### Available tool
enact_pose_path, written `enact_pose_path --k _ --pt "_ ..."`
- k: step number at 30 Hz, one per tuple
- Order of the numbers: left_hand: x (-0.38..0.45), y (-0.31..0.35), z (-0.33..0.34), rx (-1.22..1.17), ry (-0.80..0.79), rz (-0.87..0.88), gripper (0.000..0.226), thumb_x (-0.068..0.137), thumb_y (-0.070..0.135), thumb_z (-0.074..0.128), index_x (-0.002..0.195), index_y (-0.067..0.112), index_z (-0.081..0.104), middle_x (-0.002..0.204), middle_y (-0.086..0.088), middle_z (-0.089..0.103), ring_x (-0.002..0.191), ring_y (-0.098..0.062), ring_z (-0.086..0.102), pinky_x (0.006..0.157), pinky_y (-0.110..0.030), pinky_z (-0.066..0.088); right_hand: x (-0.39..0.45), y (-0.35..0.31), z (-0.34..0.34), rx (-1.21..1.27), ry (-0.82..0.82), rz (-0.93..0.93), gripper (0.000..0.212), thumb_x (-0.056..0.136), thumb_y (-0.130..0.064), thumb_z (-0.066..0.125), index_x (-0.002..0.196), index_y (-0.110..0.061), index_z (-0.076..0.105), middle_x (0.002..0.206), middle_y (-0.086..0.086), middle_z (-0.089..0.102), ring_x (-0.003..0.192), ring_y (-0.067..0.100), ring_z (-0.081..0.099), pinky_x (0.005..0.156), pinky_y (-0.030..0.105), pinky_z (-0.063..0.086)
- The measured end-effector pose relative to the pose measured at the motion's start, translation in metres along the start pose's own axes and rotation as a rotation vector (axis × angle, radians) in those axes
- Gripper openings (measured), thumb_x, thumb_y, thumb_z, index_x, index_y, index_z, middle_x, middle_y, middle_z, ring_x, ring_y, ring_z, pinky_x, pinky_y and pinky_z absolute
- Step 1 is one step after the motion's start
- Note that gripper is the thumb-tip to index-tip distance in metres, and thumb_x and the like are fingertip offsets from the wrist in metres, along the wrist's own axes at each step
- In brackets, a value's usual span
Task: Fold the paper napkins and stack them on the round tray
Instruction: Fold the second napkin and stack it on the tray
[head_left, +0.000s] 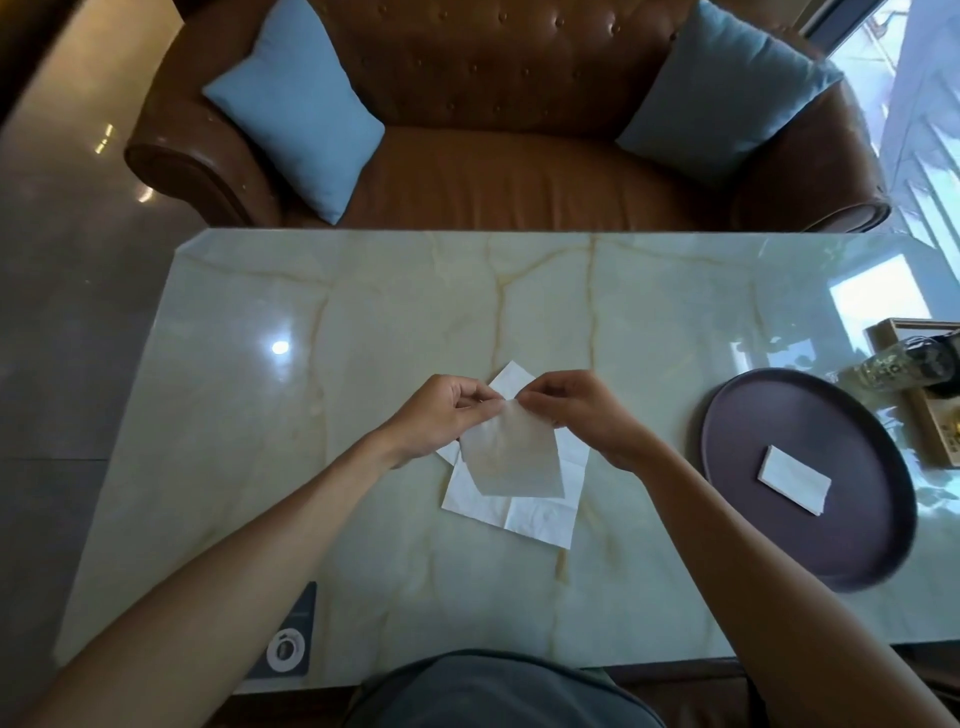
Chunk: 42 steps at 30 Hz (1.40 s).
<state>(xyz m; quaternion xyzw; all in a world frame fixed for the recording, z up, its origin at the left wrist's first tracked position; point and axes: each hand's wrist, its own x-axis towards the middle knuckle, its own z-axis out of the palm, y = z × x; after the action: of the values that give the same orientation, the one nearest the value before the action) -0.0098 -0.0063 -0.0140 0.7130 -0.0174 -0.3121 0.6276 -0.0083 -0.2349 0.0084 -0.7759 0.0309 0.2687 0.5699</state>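
Note:
A thin white paper napkin (506, 457) hangs lifted above the table, pinched at its top edge by my left hand (441, 415) and my right hand (576, 410), fingertips nearly touching. Under it, a small pile of unfolded white napkins (530, 512) lies flat on the marble table, one corner sticking out beyond my fingers. To the right sits the dark round tray (769, 415), with one folded white napkin (794, 479) lying on it.
The pale marble table (363, 322) has a phone (288, 642) at its near left edge. A wooden box (935, 431) and a glass bottle (893, 366) stand beyond the tray at far right. A brown leather sofa (519, 176) with blue cushions faces the far edge.

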Motion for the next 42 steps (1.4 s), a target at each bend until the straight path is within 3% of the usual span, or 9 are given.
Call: enact_pose_path --k 5,10,14,18,23,26,32,38,42 --pt "0.001 0.005 0.003 0.002 0.026 0.008 0.014 0.094 0.035 0.070 0.094 0.024 0.079 0.089 0.005 0.080 0.081 -0.006 0.073 0.071 -0.020 0.052 -0.002 0.005 -0.007 0.010 0.031 -0.010 0.016 0.093 -0.020 0.070 0.085 -0.009 0.079 0.073 -0.005 0.072 0.066 0.003 0.062 0.063 0.015 0.049" --pt "0.004 0.006 -0.004 -0.032 0.049 0.012 0.019 0.096 0.032 0.069 0.100 0.017 0.079 0.090 -0.002 0.077 0.079 -0.014 0.067 0.070 -0.033 0.052 -0.006 0.017 -0.023 0.224 0.164 0.020 0.017 0.096 -0.021 0.069 0.097 -0.007 0.078 0.090 0.011 0.079 0.082 0.024 0.077 0.083 0.038 0.058" --pt "0.003 0.010 -0.006 -0.070 -0.005 0.004 0.017 0.096 0.033 0.069 0.099 0.019 0.079 0.086 0.000 0.075 0.077 -0.013 0.067 0.065 -0.024 0.053 -0.014 0.024 -0.017 0.258 -0.090 0.055 0.039 0.091 -0.035 0.075 0.125 -0.017 0.070 0.119 0.012 0.075 0.113 0.026 0.072 0.098 0.043 0.058" --pt "0.003 0.010 -0.004 -0.169 -0.011 -0.023 0.021 0.094 0.035 0.071 0.105 0.018 0.077 0.091 -0.002 0.077 0.079 -0.013 0.071 0.067 -0.025 0.057 -0.011 0.021 -0.002 0.256 -0.109 0.005 0.039 0.091 -0.026 0.073 0.119 0.001 0.070 0.121 0.032 0.067 0.103 0.027 0.070 0.093 0.043 0.055" --pt "-0.002 -0.007 -0.001 -0.359 0.019 -0.099 0.046 0.083 0.027 0.084 0.121 0.006 0.068 0.112 -0.016 0.077 0.102 -0.033 0.075 0.081 -0.037 0.061 -0.005 0.020 0.001 0.341 0.052 0.028 0.022 0.097 -0.011 0.067 0.114 0.001 0.074 0.107 0.018 0.076 0.094 0.027 0.072 0.089 0.043 0.056" --pt "-0.004 -0.017 0.004 -0.307 0.025 -0.091 0.037 0.084 0.020 0.082 0.117 0.006 0.070 0.107 -0.017 0.078 0.098 -0.034 0.076 0.081 -0.039 0.062 -0.003 0.021 0.002 0.352 0.108 0.042 0.022 0.096 -0.012 0.067 0.112 0.002 0.073 0.104 0.016 0.076 0.093 0.026 0.072 0.087 0.044 0.056" --pt "-0.003 -0.018 0.005 -0.293 0.094 -0.078 0.023 0.093 0.019 0.072 0.113 0.008 0.074 0.104 -0.014 0.079 0.094 -0.031 0.078 0.075 -0.032 0.061 -0.010 0.024 0.000 0.309 0.007 0.039 0.022 0.096 -0.016 0.068 0.115 -0.009 0.076 0.115 0.014 0.077 0.102 0.022 0.074 0.082 0.033 0.061" --pt "-0.004 -0.012 0.006 -0.322 0.041 -0.077 0.032 0.090 0.014 0.076 0.121 0.011 0.069 0.110 -0.017 0.078 0.100 -0.034 0.076 0.084 -0.040 0.062 -0.011 0.024 0.001 0.323 0.061 0.027 0.021 0.098 -0.010 0.064 0.114 -0.004 0.076 0.114 0.016 0.077 0.100 0.024 0.075 0.081 0.033 0.060" --pt "-0.004 -0.012 0.007 -0.309 0.065 -0.072 0.031 0.091 0.010 0.073 0.122 0.011 0.069 0.110 -0.019 0.077 0.094 -0.032 0.076 0.074 -0.035 0.061 -0.012 0.023 0.000 0.352 0.057 0.034 0.021 0.098 -0.006 0.061 0.113 -0.006 0.076 0.108 0.011 0.079 0.097 0.021 0.074 0.077 0.030 0.059"
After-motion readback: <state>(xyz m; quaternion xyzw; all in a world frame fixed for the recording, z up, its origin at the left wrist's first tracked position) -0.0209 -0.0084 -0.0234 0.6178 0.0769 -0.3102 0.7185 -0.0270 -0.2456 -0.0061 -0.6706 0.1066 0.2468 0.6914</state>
